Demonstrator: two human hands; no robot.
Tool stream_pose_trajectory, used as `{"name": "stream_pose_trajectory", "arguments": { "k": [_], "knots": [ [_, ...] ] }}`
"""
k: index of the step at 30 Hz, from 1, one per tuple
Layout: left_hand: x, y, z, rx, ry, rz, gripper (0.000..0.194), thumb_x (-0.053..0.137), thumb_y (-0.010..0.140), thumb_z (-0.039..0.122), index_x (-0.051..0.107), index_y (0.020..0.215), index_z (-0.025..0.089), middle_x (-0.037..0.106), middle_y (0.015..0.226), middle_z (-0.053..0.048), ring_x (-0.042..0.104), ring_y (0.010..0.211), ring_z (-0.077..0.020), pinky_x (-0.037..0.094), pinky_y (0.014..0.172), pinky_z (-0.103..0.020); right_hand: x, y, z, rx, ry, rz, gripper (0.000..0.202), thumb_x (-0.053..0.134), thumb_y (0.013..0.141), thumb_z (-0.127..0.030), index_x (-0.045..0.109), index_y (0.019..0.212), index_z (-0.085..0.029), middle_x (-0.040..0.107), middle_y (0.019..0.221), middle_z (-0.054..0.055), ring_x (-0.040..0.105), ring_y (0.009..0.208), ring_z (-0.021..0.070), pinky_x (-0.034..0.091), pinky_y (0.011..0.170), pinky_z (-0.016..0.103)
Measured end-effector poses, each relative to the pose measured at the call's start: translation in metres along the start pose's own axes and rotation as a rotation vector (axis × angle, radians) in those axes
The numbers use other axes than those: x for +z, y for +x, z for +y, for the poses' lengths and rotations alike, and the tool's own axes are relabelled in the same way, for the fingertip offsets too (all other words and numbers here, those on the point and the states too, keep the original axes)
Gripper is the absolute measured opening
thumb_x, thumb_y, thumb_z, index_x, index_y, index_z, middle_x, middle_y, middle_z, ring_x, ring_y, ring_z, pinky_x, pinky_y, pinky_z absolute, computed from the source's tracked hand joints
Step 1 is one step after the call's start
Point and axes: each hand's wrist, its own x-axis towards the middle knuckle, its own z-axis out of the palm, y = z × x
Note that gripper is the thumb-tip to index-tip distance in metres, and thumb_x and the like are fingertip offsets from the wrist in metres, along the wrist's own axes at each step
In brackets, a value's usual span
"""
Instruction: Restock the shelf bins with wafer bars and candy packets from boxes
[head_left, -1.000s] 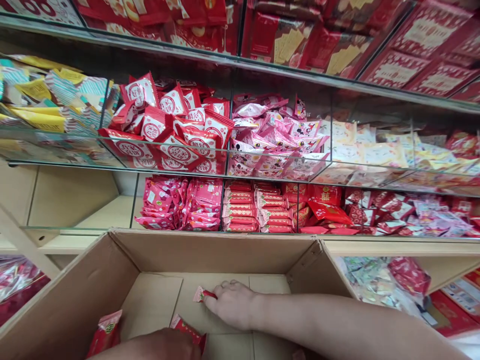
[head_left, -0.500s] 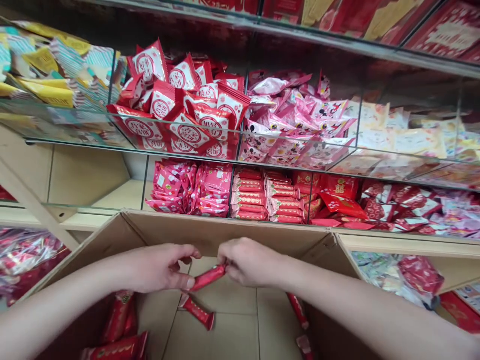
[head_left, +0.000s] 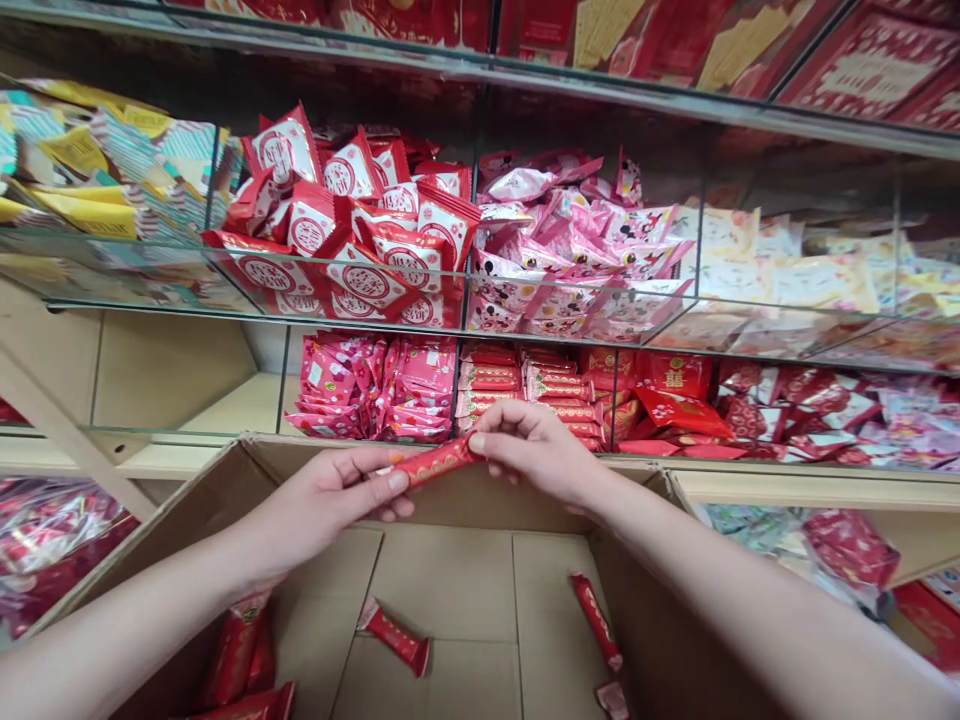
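A long red wrapped snack bar [head_left: 435, 462] is stretched between my two hands above the far wall of a cardboard box [head_left: 442, 580]. My left hand [head_left: 356, 485] pinches its left end between thumb and fingers. At the other end, my right hand [head_left: 525, 448] grips the wrapper with thumb and fingertips. Inside the box, one red bar [head_left: 395, 637] lies on the bottom, another [head_left: 597, 620] is near the right wall, and several more [head_left: 236, 650] are at the lower left. Just behind my hands, similar red bars [head_left: 559, 388] are stacked in a shelf compartment.
Pink packets [head_left: 337, 385] fill the compartment left of the bars; red bags [head_left: 679, 400] lie to the right. A glass-fronted shelf [head_left: 360, 318] above holds red-and-white packets [head_left: 367, 275] and pink ones [head_left: 570, 240]. Plastic bags [head_left: 847, 550] sit at the lower right.
Both hands have risen with the red bar from inside the box to the level of its far edge, near the shelf. The bars in the box stay put.
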Motion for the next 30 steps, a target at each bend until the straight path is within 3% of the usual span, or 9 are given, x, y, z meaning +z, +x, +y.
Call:
{"name": "stream_pose_trajectory", "arguments": {
  "k": [3,6,13,18,21,24,27,30],
  "knots": [
    [0.002,0.000,0.005,0.038,-0.141,0.080,0.020,0.065,0.073,0.035,0.068,0.085,0.021,0.069,0.069,0.001,0.060,0.064,-0.0083,0.046,0.062,-0.015,0.001,-0.001,-0.005,0.064,0.235,0.062,0.021,0.066,0.068,-0.030,0.051,0.072,-0.017,0.052,0.057,-0.006,0.046,0.047,0.0049,0.033,0.043,0.016],
    [0.005,-0.002,0.006,0.039,-0.165,0.083,0.020,0.066,0.072,0.036,0.069,0.084,0.021,0.071,0.072,0.000,0.061,0.061,-0.0085,0.048,0.060,-0.015,0.002,-0.002,-0.006,0.039,0.298,0.070,0.024,0.067,0.068,-0.032,0.051,0.073,-0.016,0.052,0.059,-0.006,0.046,0.047,0.0038,0.036,0.046,0.016],
    [0.002,0.000,0.001,-0.010,-0.100,0.085,0.036,0.066,0.072,0.036,0.059,0.104,0.020,0.073,0.079,-0.004,0.065,0.062,-0.0116,0.050,0.057,-0.019,0.004,0.000,0.000,-0.056,0.104,0.062,0.025,0.059,0.076,-0.039,0.047,0.074,-0.016,0.045,0.054,-0.007,0.043,0.045,0.0052,0.038,0.046,0.018],
    [0.000,0.002,-0.002,0.021,-0.062,0.126,0.040,0.069,0.068,0.039,0.057,0.098,0.016,0.070,0.072,-0.001,0.064,0.061,-0.0120,0.049,0.059,-0.022,0.002,0.002,0.005,-0.023,-0.124,0.056,0.019,0.050,0.081,-0.034,0.042,0.073,-0.018,0.041,0.048,-0.008,0.042,0.042,0.0063,0.038,0.043,0.018],
    [0.001,0.001,-0.004,0.039,-0.034,0.107,0.034,0.067,0.069,0.038,0.058,0.094,0.016,0.068,0.071,0.001,0.063,0.063,-0.0115,0.049,0.061,-0.023,0.000,0.001,0.006,-0.089,-0.197,0.031,0.013,0.049,0.081,-0.029,0.046,0.086,-0.017,0.048,0.064,-0.004,0.045,0.048,0.0066,0.037,0.042,0.018],
    [0.002,0.001,-0.003,0.043,-0.024,0.095,0.032,0.067,0.070,0.037,0.057,0.092,0.016,0.066,0.070,0.001,0.063,0.063,-0.0120,0.049,0.062,-0.024,-0.001,-0.003,0.002,-0.187,-0.235,-0.077,0.026,0.051,0.081,-0.027,0.050,0.105,-0.019,0.053,0.081,0.000,0.048,0.059,0.0075,0.040,0.051,0.020],
    [0.006,0.000,0.000,0.043,-0.021,0.099,0.035,0.065,0.071,0.037,0.054,0.096,0.016,0.066,0.073,0.000,0.063,0.065,-0.0128,0.049,0.064,-0.025,-0.004,-0.006,-0.007,-0.194,-0.303,-0.144,0.022,0.058,0.076,-0.025,0.059,0.095,-0.016,0.055,0.079,0.001,0.048,0.066,0.0095,0.040,0.059,0.022],
    [0.011,-0.001,0.002,0.081,-0.003,0.106,0.040,0.057,0.077,0.038,0.045,0.109,0.018,0.065,0.080,-0.001,0.063,0.067,-0.0138,0.048,0.063,-0.026,-0.016,-0.004,-0.013,-0.157,-0.346,-0.062,0.019,0.061,0.073,-0.026,0.062,0.088,-0.014,0.054,0.071,-0.001,0.045,0.059,0.0089,0.037,0.055,0.022]
  ]
}}
